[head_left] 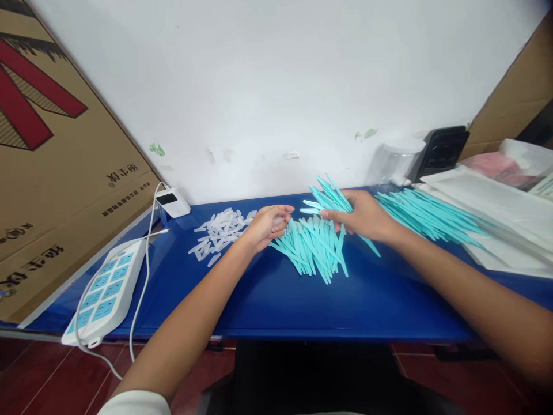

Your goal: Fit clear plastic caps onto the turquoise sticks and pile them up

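Observation:
My right hand point(360, 213) is closed around a fanned bundle of slim teal plastic sticks point(330, 196), their tapered ends pointing up and left. Just left of it, my left hand point(271, 226) has its fingers curled and thumb near the fingertips; a small pale piece may be in them, but I cannot make it out. Below and between both hands lies a pile of teal sticks point(311, 251), several with pale translucent ends. Beside my left hand, small translucent plastic pieces point(222, 230) are spread loosely on the blue table point(276, 305).
More teal sticks point(432, 216) lie at right beside white flat sheets or bags point(510, 230). Behind them stand a clear lidded jar point(400, 158) and a black phone-like object point(443, 151). At left are a power strip point(110, 288), a white device point(173, 202), cables and a cardboard box point(78, 173).

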{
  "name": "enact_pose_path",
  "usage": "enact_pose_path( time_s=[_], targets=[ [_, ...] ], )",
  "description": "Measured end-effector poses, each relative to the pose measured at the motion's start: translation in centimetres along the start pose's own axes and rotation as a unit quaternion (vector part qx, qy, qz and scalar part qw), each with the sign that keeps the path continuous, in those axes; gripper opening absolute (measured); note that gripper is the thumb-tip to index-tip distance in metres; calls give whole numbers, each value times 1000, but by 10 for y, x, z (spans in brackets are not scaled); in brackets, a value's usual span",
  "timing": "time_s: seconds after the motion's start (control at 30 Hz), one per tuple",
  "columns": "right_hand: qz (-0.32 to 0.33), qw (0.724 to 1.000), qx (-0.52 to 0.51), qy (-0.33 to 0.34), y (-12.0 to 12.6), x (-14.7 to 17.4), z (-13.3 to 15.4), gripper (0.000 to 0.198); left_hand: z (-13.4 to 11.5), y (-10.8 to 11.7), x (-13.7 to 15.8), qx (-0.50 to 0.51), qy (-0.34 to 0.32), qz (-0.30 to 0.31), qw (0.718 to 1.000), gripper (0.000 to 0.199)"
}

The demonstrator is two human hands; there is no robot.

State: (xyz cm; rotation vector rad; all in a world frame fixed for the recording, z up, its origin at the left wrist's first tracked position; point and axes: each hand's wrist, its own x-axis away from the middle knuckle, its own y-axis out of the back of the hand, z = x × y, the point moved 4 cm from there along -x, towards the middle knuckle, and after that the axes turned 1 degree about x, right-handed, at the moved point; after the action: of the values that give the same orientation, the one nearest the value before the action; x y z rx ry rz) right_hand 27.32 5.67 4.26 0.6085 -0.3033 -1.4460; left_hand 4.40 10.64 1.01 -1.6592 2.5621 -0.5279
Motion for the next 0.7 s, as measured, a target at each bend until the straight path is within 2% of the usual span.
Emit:
enact_pose_path(
  time_s=[0.17,0.27,0.43,0.7],
  targets=[
    [13,1000,-1,9,0,-1,-3,28,1,-5,3,-67,-14,38,997,35],
    [17,1000,1,11,0,-1,-3,29,0,-5,3,-92,-28,22,995,28],
    [18,1000,0,8,0,-1,-3,29,1,-2,1,-101,-39,-42,993,13],
    [16,1000,-1,3,0,1,1,27,6,0,-1,-133,-63,1,989,38]
  ],
)
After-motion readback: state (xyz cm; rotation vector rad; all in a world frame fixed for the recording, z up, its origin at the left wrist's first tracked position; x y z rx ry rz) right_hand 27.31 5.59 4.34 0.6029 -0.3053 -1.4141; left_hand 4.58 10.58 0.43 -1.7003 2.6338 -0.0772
